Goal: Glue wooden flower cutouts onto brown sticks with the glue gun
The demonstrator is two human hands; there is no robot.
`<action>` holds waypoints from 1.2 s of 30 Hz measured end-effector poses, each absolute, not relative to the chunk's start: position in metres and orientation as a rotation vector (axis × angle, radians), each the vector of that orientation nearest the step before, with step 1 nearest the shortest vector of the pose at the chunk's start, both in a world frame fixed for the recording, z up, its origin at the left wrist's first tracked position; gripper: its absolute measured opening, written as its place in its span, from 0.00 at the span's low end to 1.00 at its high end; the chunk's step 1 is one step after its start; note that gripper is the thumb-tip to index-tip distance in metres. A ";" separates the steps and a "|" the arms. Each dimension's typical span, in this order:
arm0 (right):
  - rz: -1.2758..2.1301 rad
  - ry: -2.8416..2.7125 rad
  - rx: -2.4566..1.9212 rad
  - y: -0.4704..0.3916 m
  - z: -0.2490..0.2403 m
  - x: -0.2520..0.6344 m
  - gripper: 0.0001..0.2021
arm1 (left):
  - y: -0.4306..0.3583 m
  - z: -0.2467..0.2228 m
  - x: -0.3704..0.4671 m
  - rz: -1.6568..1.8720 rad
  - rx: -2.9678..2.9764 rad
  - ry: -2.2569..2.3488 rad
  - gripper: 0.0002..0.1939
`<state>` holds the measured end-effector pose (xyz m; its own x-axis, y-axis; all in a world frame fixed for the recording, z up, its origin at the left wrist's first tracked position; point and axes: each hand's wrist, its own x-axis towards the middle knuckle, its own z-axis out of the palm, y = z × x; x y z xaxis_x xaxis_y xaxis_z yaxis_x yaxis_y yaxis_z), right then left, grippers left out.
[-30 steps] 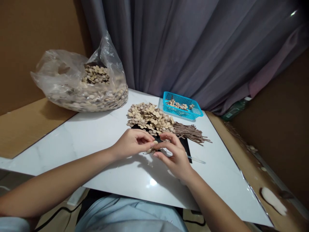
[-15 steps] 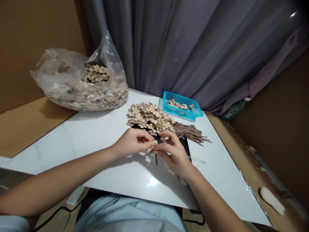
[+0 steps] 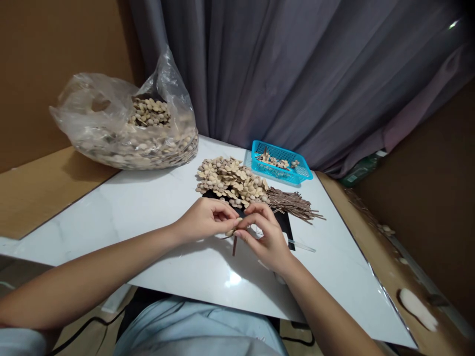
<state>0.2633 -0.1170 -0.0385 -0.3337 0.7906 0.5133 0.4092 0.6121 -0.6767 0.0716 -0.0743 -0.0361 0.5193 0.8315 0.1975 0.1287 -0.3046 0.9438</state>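
Note:
Between my hands is a small beige flower-like piece (image 3: 230, 233) with rounded petals, and a thin brown strip (image 3: 234, 246) hangs down from it. My left hand (image 3: 208, 217) pinches the piece from the left, thumb against fingers. From the right, my right hand (image 3: 265, 235) closes thumb and forefinger on the same piece; its other fingers are curled. The fingertips partly hide the piece. Just beyond my hands lies a heap of similar beige pieces (image 3: 230, 180) on a black mat (image 3: 291, 237). A bundle of brown strips (image 3: 293, 203) lies right of the heap.
A clear plastic bag (image 3: 137, 143) full of beige pieces stands at the back left. At the back right, a blue basket (image 3: 302, 173) holds several finished-looking pieces. Grey curtains (image 3: 274, 74) hang behind the white table (image 3: 156, 193). A translucent stick (image 3: 302, 245) lies beside my right hand.
My right fingers have drawn in closer around the piece. The brown strip has shifted slightly left and down. My left hand has hardly moved.

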 end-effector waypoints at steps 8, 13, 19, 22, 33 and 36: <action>1.475 -1.357 -0.860 -0.111 -0.050 0.257 0.19 | -0.073 -0.035 0.074 0.861 1.666 0.724 0.12; 1.439 -1.208 -0.912 -0.109 -0.044 0.258 0.16 | -0.074 -0.040 0.077 0.850 1.483 0.759 0.13; 1.368 -1.175 -0.941 -0.106 -0.042 0.262 0.12 | -0.079 -0.048 0.081 0.667 1.437 0.732 0.16; 1.334 -1.212 -0.943 -0.105 -0.042 0.264 0.12 | -0.079 -0.048 0.080 0.672 1.470 0.781 0.17; 1.301 -1.232 -1.023 -0.105 -0.038 0.265 0.14 | -0.083 -0.035 0.077 0.700 1.599 0.873 0.26; 1.319 -1.223 -1.007 -0.105 -0.037 0.265 0.14 | -0.084 -0.036 0.077 0.693 1.651 0.879 0.26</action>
